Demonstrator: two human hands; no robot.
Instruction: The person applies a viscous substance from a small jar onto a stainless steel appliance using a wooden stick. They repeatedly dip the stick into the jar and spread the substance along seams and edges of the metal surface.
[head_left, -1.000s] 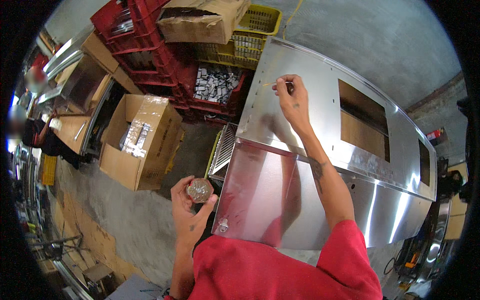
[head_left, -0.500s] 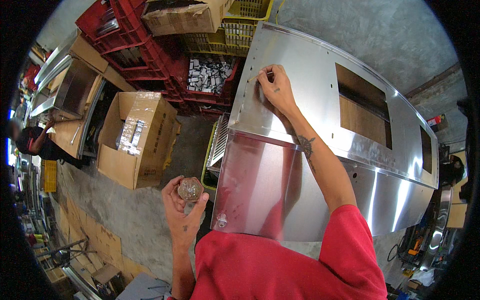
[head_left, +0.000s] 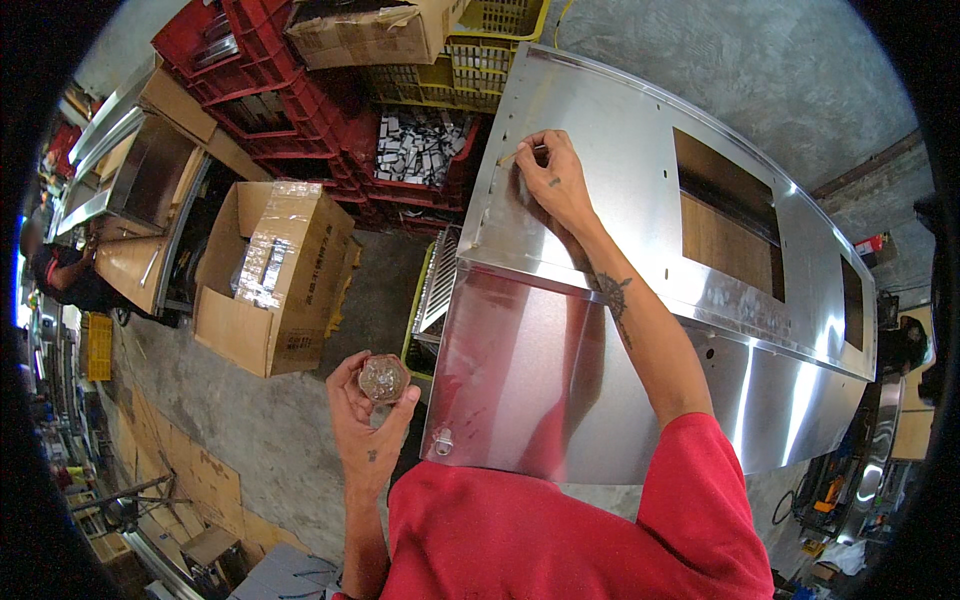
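A large shiny sheet-metal housing [head_left: 610,215] lies in front of me, with rectangular openings in its top face and small holes along its left edge. My right hand [head_left: 556,178] reaches across it, fingers pinching a thin yellowish stick [head_left: 508,157]. The stick's tip points at the row of holes by the left edge; whether it touches the metal I cannot tell. Left of the housing, my left hand [head_left: 362,425] is closed around a small faceted glass jar [head_left: 383,379], held upright with its mouth facing up. Something brownish and glossy shows inside the jar.
Red crates [head_left: 290,110] with metal parts and a yellow crate [head_left: 485,65] are stacked beyond the housing's left end. An opened cardboard box [head_left: 290,270] stands on the floor at left. Slatted metal panels [head_left: 438,285] lean beside the housing. A person [head_left: 65,270] works at far left.
Both hands keep nearly the same place and grip. The person at far left has shifted their arm and body slightly.
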